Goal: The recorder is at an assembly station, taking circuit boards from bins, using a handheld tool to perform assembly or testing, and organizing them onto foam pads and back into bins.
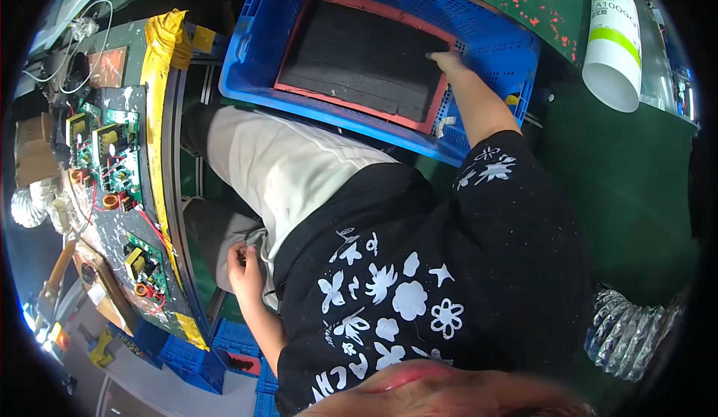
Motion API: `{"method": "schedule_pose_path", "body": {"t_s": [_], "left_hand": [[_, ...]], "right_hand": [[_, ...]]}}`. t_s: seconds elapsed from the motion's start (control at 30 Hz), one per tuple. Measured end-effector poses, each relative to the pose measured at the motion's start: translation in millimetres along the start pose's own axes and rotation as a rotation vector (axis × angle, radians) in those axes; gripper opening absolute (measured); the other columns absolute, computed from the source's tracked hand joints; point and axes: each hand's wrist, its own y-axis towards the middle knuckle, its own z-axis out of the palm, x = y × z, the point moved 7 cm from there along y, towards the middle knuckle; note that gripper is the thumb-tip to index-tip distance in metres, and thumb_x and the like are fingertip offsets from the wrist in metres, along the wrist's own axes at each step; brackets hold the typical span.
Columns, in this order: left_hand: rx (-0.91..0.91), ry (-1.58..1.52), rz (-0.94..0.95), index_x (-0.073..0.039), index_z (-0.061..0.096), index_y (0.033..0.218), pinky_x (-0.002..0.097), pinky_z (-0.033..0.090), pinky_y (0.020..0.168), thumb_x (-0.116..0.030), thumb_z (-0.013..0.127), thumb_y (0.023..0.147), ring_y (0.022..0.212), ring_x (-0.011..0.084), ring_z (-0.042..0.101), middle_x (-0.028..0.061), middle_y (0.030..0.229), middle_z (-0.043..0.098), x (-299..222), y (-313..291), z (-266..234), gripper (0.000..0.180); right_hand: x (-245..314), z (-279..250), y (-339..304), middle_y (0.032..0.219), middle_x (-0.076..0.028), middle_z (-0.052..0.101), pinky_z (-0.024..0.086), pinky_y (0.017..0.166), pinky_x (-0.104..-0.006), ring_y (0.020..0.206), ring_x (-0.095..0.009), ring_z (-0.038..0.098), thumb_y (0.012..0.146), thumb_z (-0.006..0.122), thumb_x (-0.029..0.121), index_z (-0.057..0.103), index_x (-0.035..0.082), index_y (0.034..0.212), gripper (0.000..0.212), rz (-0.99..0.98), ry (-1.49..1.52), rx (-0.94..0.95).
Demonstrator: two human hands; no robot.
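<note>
My right hand [446, 61] reaches into a blue plastic crate [250, 80] at the top of the view. There it has hold of the right edge of a shallow red tray [359, 108] with a flat black surface [359, 54]. The thumb lies over the rim toward the black surface, and the other fingers are hard to see. My left hand [246, 266] rests low by my lap, its fingers curled together; what they hold, if anything, is too small to make out. Nearest to that hand are my light trousers [292, 163] and the bench edge.
Along the left runs a workbench edged with yellow tape [155, 118]. Green circuit boards [116, 151] with coils and red wires lie on it. A white cylinder with a green band [612, 47] stands upper right. Silver ducting [628, 335] and blue crates [191, 365] are lower down.
</note>
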Motion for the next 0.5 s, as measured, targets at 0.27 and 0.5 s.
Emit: {"method": "schedule_pose_path", "body": {"t_s": [0.27,0.5], "left_hand": [[0.004,-0.043,-0.014,0.0,0.057,0.101,0.0268,0.044,0.068,-0.01,0.059,0.088,0.071,0.0128,0.05,0.0044,0.078,0.056,6,0,3,0.017],[-0.002,-0.01,0.008,-0.001,0.057,0.1,0.027,0.044,0.067,-0.009,0.059,0.087,0.07,0.0136,0.05,0.0048,0.078,0.056,-7,0,3,0.016]], "right_hand": [[27,-20,-49,0.119,-0.013,0.055,0.048,0.088,-0.0342,0.105,-0.026,0.059,0.083,0.062,0.008,0.028,0.005,0.141,0.067,0.064,1.014,0.452],[23,-47,-35,0.141,-0.012,0.037,0.032,0.101,-0.028,0.127,-0.02,0.039,0.085,0.06,0.01,0.021,0.005,0.145,0.071,0.015,1.099,0.279]]}}
